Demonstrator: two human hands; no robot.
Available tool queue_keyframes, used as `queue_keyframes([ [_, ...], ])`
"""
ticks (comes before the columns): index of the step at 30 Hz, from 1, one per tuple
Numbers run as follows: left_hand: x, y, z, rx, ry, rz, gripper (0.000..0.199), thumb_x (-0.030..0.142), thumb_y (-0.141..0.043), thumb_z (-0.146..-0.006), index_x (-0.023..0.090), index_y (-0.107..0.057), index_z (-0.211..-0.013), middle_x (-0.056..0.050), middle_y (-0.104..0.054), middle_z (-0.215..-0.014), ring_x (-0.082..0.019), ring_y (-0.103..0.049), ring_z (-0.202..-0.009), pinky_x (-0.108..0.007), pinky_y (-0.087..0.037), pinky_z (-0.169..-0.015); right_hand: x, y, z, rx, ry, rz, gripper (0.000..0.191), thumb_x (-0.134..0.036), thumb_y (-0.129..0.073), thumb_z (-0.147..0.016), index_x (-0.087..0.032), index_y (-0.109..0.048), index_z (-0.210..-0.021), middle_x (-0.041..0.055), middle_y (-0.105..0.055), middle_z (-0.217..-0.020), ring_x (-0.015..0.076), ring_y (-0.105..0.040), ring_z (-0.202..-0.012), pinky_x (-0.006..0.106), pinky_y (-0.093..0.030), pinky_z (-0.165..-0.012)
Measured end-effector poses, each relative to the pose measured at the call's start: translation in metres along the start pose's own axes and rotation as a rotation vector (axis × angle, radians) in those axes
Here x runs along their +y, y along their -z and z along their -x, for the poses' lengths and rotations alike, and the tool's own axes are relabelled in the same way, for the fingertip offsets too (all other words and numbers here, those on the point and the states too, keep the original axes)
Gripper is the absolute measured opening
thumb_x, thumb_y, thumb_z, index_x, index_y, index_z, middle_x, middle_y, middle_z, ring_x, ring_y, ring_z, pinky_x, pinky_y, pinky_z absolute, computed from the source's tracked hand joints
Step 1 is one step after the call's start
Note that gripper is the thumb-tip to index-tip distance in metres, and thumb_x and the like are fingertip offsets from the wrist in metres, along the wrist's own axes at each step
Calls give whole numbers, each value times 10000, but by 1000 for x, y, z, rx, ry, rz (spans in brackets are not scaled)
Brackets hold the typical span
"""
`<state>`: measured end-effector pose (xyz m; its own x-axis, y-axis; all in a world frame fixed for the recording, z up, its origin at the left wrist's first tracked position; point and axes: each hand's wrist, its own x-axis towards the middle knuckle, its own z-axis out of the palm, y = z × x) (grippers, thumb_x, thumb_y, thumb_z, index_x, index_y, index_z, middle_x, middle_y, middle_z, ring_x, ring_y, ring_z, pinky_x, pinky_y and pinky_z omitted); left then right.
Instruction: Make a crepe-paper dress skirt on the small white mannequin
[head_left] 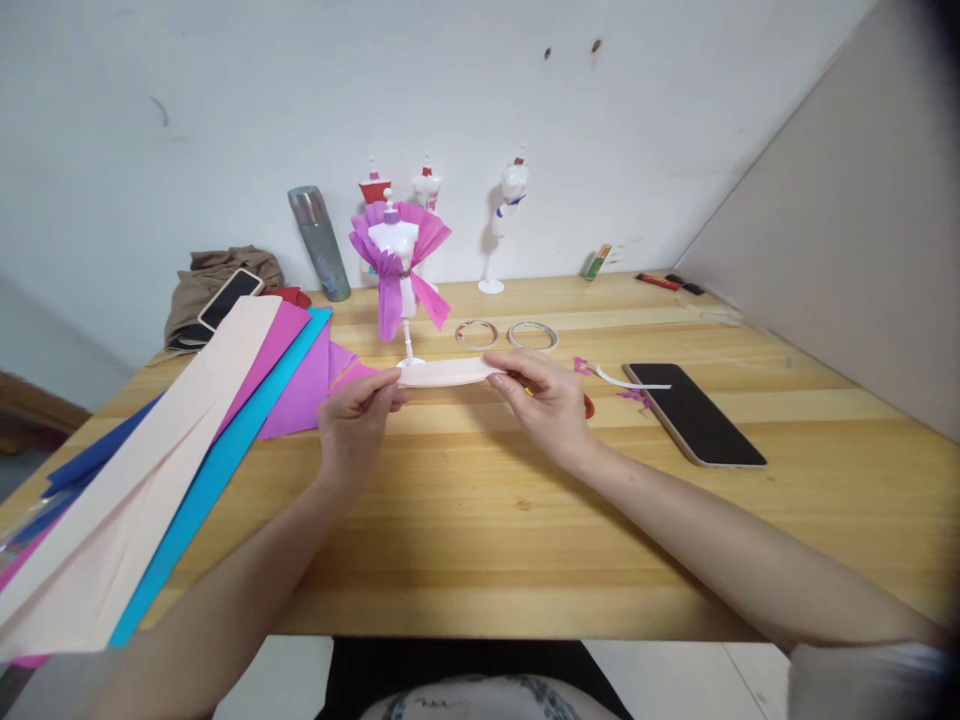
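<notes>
Between my two hands a pale pink strip of crepe paper point(444, 374) is stretched out level above the table. My left hand point(356, 422) pinches its left end, and my right hand point(541, 398) pinches the right end. Just behind the strip stands a small white mannequin point(395, 237) draped in purple and pink crepe paper point(431, 245). Under my right hand, red-handled scissors point(589, 406) are mostly hidden.
Long folded crepe sheets point(150, 480) cover the left side. Two tape rolls point(533, 336) lie behind my hands, with a black phone point(694, 415) to the right. Other mannequins point(514, 185), a metal flask point(321, 245) and a glue stick point(598, 262) stand near the wall.
</notes>
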<state>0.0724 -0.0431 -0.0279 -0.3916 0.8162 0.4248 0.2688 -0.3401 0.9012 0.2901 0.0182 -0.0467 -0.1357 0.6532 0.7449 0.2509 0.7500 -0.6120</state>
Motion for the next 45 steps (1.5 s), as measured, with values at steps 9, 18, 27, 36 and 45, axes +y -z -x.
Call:
queue_keyframes([
  [9,5,0,0,-2,83,-59,135,236,-659,-757,181,-764,-822,-4,-756,-643,-159,-737,-609,-271,-621,-618,-7,3,-5,-57,114,118,132,-161,-605,-925,-238,-701,-880,26,-714,-803,175,-670,-767,329,-532,-717],
  [18,1,-1,-3,-5,146,-33,126,275,-690,-738,165,-712,-794,-21,-741,-634,-172,-730,-596,-286,-611,-608,-3,2,-3,-46,65,154,128,-192,-587,-925,-228,-675,-839,29,-716,-791,178,-655,-731,321,-510,-682],
  [27,-6,1,-8,-95,41,-196,38,224,-628,-759,198,-645,-738,27,-618,-579,-122,-613,-549,-233,-488,-528,-8,5,-7,-115,45,185,164,-212,-547,-929,-251,-661,-818,42,-688,-763,207,-640,-748,357,-493,-697],
  [36,-8,1,-6,-107,-148,-299,93,214,-587,-809,205,-607,-719,-61,-628,-939,-184,-584,-857,-265,-486,-602,-5,5,-7,-108,8,168,145,-160,-551,-902,-215,-636,-799,23,-648,-737,166,-583,-671,306,-441,-624],
  [45,-11,3,-10,-39,-185,-426,100,208,-633,-776,212,-622,-677,-1,-579,-726,-152,-533,-704,-279,-424,-630,-3,5,-8,-139,101,223,165,-191,-529,-926,-225,-652,-822,31,-637,-729,173,-584,-679,313,-440,-640],
])
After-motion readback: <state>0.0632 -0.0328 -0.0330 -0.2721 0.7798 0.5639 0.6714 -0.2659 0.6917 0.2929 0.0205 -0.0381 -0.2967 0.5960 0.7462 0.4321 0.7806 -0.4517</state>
